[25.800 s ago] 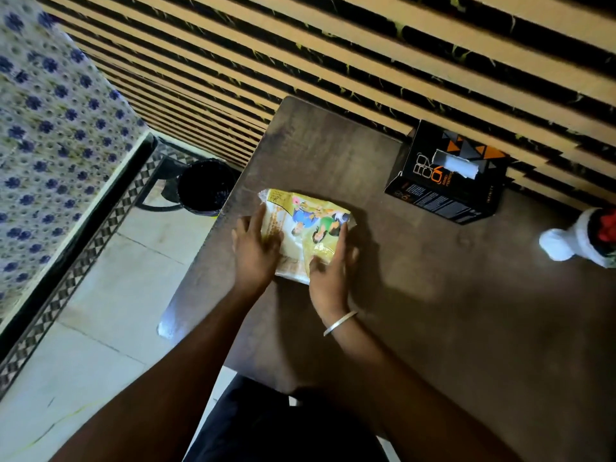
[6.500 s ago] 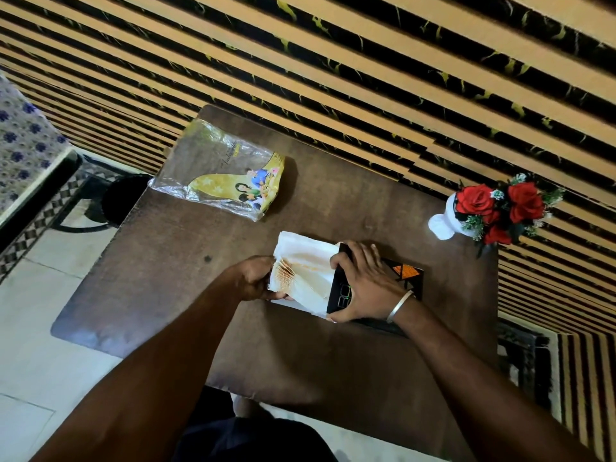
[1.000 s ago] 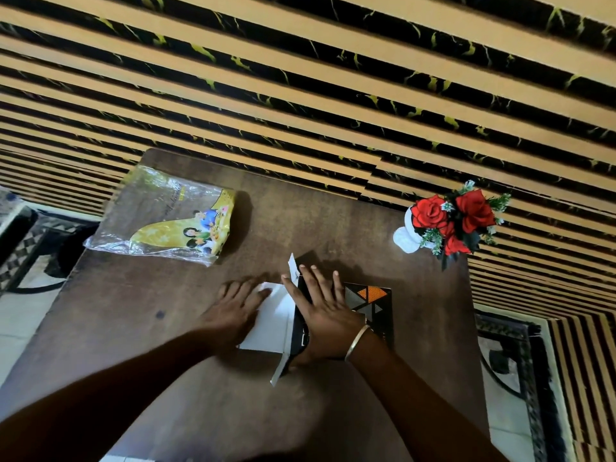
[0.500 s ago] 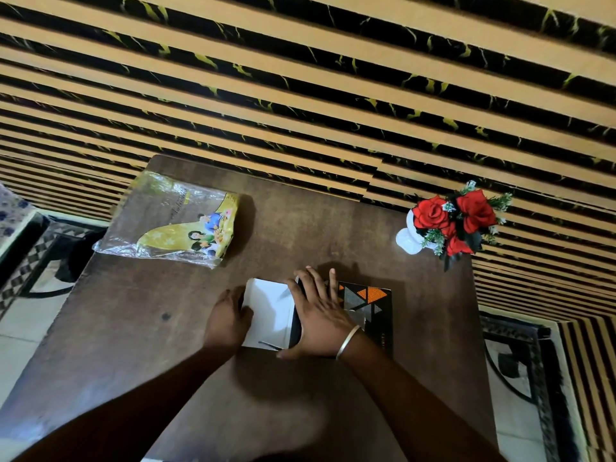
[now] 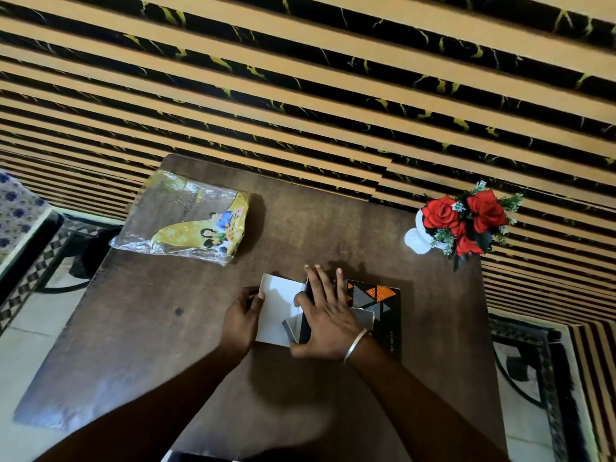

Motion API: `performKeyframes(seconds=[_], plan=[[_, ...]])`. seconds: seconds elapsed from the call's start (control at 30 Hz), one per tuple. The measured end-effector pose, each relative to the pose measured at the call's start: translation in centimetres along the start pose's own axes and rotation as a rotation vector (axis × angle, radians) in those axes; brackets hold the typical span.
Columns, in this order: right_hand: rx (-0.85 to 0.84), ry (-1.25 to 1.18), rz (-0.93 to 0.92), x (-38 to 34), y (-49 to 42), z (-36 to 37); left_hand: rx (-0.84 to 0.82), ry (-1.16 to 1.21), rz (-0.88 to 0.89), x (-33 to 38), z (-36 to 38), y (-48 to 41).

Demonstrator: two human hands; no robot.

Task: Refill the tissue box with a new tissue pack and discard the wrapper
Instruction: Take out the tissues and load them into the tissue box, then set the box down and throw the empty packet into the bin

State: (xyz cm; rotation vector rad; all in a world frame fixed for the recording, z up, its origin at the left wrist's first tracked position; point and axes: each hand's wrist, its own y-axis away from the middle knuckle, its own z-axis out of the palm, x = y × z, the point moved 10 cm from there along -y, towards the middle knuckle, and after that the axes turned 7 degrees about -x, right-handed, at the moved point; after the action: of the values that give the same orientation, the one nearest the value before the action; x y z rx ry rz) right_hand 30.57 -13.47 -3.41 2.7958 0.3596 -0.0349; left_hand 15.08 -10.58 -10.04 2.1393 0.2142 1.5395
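Tissue box [image 5: 376,305] lies flat on tabletop [image 5: 150,328], near front-centre; white tissue stack [image 5: 280,305] protrudes from its open left end, part-inserted. Right hand [image 5: 325,315] is spread flat, palm down, pinning box at the open end, not gripping. Left hand [image 5: 241,316] has fingers curled against stack's outer edge, pressing it, approx. toward the box. Empty wrapper [image 5: 186,221] lies well apart at tabletop rear-left. Handling est.: stack is light, soft, compressible; buckles if pushed at one corner, so press w/ even contact along the full edge. Box is thin card, light, slides easily on smooth tabletop, needs hold-down; loose end flap may snag the stack. Wrapper is thin, slippery film; pinch anywhere.
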Motion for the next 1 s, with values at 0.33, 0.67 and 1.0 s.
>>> performKeyframes(seconds=[0.33, 0.67, 1.0], plan=[[0.021, -0.066, 0.034, -0.2, 0.3, 0.4, -0.051, 0.072, 0.028, 0.7, 1.9, 1.8], [0.334, -0.432, 0.841, 12.0, 7.8, 0.4, -0.037, -0.054, 0.120, 3.2, 3.5, 2.9], [0.355, -1.124, 0.944, 14.0, 11.6, 4.2, -0.129, 0.078, 0.019, 1.0, 7.3, 2.7]])
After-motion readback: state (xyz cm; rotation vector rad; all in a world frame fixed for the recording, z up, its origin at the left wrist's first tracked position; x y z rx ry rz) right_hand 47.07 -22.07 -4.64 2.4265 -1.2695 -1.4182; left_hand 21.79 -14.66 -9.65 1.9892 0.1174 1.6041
